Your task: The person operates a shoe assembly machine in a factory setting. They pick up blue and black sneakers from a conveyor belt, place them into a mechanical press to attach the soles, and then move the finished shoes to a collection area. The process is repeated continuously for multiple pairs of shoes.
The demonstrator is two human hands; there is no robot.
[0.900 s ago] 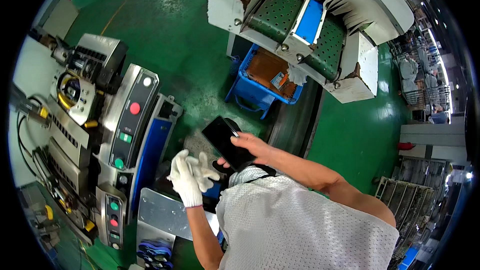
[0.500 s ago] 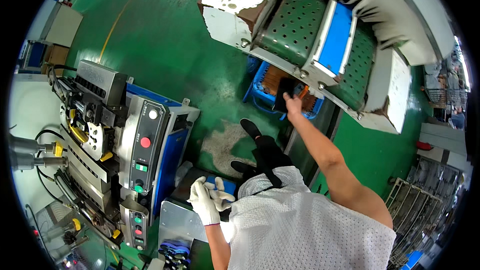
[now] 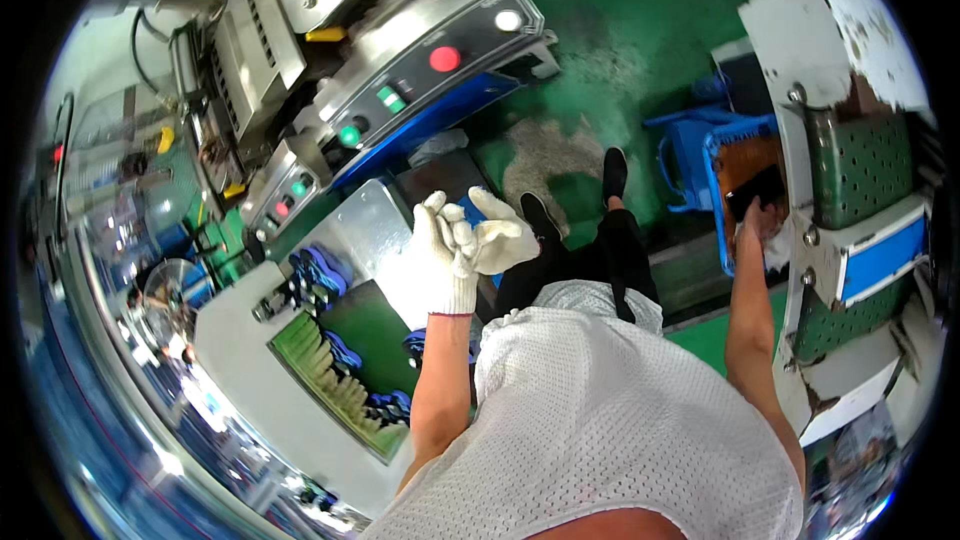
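Note:
My left hand (image 3: 447,252) wears a white work glove and is raised in front of my chest. It holds a loose, crumpled white glove (image 3: 503,240). My bare right hand (image 3: 760,222) is stretched out far to the right, over a blue crate (image 3: 716,152) under the green machine. Its fingers are closed on a dark flat piece (image 3: 755,190) at the crate's edge. Brown contents show inside the crate.
A grey control panel (image 3: 430,70) with red and green buttons stands to the left front. A light tray (image 3: 250,370) below it holds blue parts (image 3: 318,270). The green perforated machine (image 3: 860,165) with a white frame is at right. My black shoes (image 3: 613,172) stand on green floor.
My head has turned, so the panel has swung up and the green machine to the right. My right hand carried the dark piece from in front of me out to the blue crate.

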